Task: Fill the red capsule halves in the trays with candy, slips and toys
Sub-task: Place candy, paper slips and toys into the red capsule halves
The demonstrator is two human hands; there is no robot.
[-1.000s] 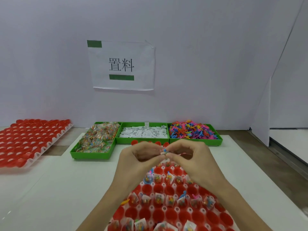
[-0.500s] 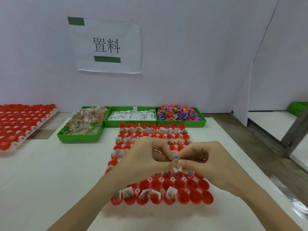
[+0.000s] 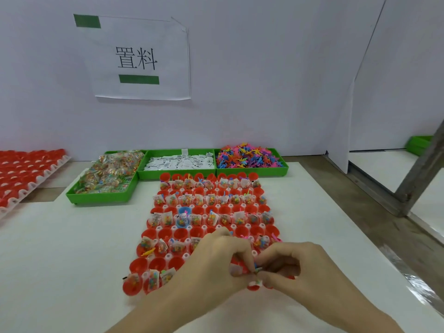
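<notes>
White table (image 3: 60, 248) against a white wall (image 3: 264, 68); paper sign (image 3: 139, 58) with two green strips taped up at 12 o'clock; brown floor strip and a grey post (image 3: 422, 179) at 3 o'clock. Three green bins along the back: candy (image 3: 108, 174) at 11 o'clock, slips (image 3: 180, 162) at 12, toys (image 3: 247, 157) at 1. Two capsule trays: main tray (image 3: 206, 227) centre, red halves in rows, every other row holding candy bags with slips and toys, the rows between bare; one blue half (image 3: 184, 210) among the red. Second tray (image 3: 21, 174) at 9 o'clock, cut by the frame edge. Another green bin (image 3: 418, 143) at 3 o'clock, mostly hidden behind the post. Both hands at 6 o'clock over the tray's near right rows: left hand (image 3: 216, 265) and right hand (image 3: 305, 272) with fingers curled, tips meeting, pinching a small blue-green toy (image 3: 256, 268) just above a red half (image 3: 254, 287). Toy's shape too small to make out. Hands hide the capsules beneath; exact capsule count unclear.
</notes>
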